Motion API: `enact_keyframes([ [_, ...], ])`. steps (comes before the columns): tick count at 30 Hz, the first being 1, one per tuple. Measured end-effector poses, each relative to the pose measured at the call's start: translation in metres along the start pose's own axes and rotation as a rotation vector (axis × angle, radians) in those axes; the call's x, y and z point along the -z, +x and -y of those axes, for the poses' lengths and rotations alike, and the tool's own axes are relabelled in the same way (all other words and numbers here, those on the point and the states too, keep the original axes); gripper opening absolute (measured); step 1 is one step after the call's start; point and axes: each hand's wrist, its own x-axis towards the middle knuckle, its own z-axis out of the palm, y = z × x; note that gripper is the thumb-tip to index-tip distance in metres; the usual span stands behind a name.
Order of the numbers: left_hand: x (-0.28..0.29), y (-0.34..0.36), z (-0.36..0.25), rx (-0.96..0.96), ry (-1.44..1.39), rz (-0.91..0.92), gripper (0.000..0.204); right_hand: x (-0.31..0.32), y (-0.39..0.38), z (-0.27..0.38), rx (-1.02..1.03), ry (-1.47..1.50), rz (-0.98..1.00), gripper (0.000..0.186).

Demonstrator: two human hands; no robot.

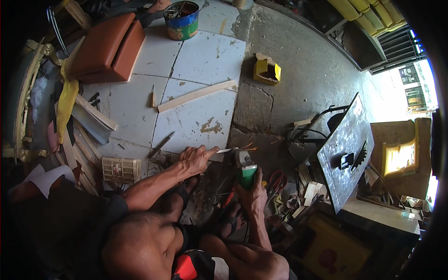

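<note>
My left hand (195,159) is closed on a slim, pale metal piece (226,150) that sticks out to the right past the fingertips; its exact kind is hard to make out. In my right hand (253,195) is a green angle grinder (248,174), its metal head turned up beside the tip of that piece. Orange sparks (252,148) fly off to the right where the two meet. On the tiles left of my left hand lies a pointed tool (162,143). A wooden-handled pointed tool (152,98) lies farther off.
A table saw (333,163) with a toothed blade stands at right. Red-handled scissors (278,180) and scraps lie by my right hand. Ahead are a wood strip (196,96), a yellow box (267,71), a paint can (182,29) and a brown padded seat (100,44). A case (121,170) sits left.
</note>
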Motion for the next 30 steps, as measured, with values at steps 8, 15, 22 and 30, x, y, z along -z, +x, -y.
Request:
enact_keyframes([
  [8, 0.052, -0.009, -0.009, 0.1, 0.138, -0.001, 0.07, -0.006, -0.002, 0.015, 0.054, 0.033, 0.028, 0.095],
  [15, 0.085, -0.015, -0.038, 0.222, -0.035, 0.035, 0.06, -0.001, 0.005, 0.02, 0.036, -0.011, 0.038, 0.097],
  [22, 0.046, -0.03, -0.03, 0.115, 0.071, 0.038, 0.063, -0.003, 0.0, 0.021, 0.025, 0.013, 0.049, 0.097],
  [30, 0.087, -0.013, -0.037, 0.166, 0.059, 0.083, 0.065, -0.006, 0.001, 0.009, 0.036, 0.017, 0.018, 0.097],
])
